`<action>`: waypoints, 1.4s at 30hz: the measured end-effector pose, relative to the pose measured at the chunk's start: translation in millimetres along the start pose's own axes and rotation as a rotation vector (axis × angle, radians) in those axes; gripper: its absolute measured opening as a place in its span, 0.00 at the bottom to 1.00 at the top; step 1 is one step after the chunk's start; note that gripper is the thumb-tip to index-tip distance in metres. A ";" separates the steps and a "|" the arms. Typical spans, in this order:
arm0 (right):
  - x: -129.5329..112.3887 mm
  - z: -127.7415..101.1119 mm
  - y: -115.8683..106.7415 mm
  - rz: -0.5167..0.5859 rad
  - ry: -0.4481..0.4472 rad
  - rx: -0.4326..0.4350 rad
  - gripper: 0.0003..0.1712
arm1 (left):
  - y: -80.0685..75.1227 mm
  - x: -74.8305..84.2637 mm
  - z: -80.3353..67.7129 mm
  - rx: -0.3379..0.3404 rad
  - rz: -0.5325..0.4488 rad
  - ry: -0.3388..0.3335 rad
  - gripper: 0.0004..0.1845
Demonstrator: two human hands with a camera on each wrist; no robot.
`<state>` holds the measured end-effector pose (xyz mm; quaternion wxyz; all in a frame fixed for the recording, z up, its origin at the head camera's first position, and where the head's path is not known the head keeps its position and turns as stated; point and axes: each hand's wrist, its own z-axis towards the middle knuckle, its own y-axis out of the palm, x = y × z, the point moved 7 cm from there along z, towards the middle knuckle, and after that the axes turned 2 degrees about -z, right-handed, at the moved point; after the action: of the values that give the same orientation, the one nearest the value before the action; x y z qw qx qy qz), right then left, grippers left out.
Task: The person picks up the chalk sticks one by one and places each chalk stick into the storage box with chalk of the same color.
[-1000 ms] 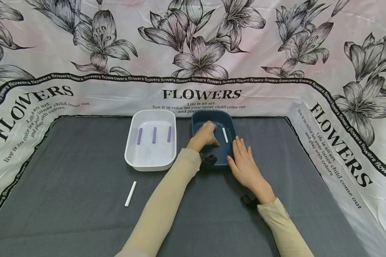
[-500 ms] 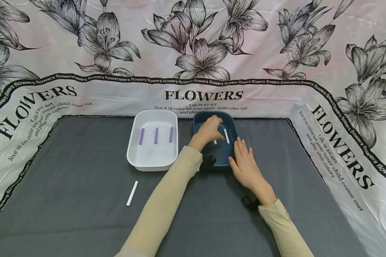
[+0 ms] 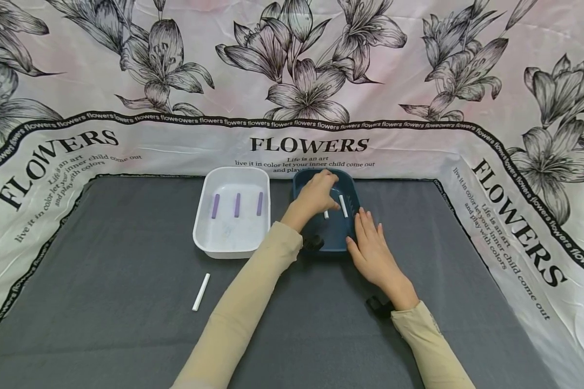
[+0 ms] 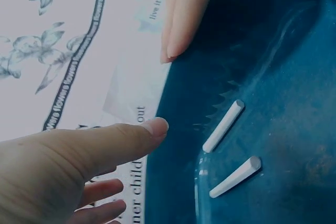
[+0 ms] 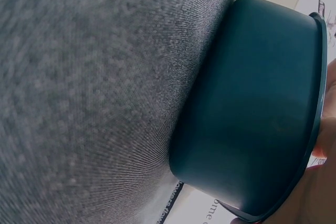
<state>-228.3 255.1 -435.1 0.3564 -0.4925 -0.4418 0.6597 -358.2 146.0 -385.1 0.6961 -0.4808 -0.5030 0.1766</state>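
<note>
My left hand (image 3: 313,194) hovers over the dark blue container (image 3: 333,237) with nothing between its fingers. In the left wrist view its thumb (image 4: 115,142) stands apart from the other fingers. Two white chalk sticks (image 4: 223,126) lie side by side on the container's floor, and the head view shows the right-hand white stick (image 3: 343,206) fully, while my hand partly covers the other. My right hand (image 3: 373,251) rests with straight fingers against the container's right rim. From the right wrist view, the container's outer wall (image 5: 249,103) stands on the grey cloth.
A white container (image 3: 231,240) holding 3 purple chalk sticks (image 3: 237,205) stands to the left of the blue one. Another white chalk stick (image 3: 201,292) lies on the grey cloth (image 3: 107,292) in front of it. Flower-printed fabric (image 3: 185,146) lies behind.
My left hand has let go of a white chalk stick inside the blue container and risen slightly, so that stick's end now shows. My right hand has stayed at the rim.
</note>
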 end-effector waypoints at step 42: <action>1.4 0.7 3.1 0.005 -0.005 0.008 0.38 | -80.9 12.8 -116.0 0.261 0.240 0.298 0.38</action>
<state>-229.4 255.1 -438.3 0.3553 -0.4906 -0.4389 0.6636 -271.0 59.9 -313.5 0.7931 -0.4638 -0.3066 0.2488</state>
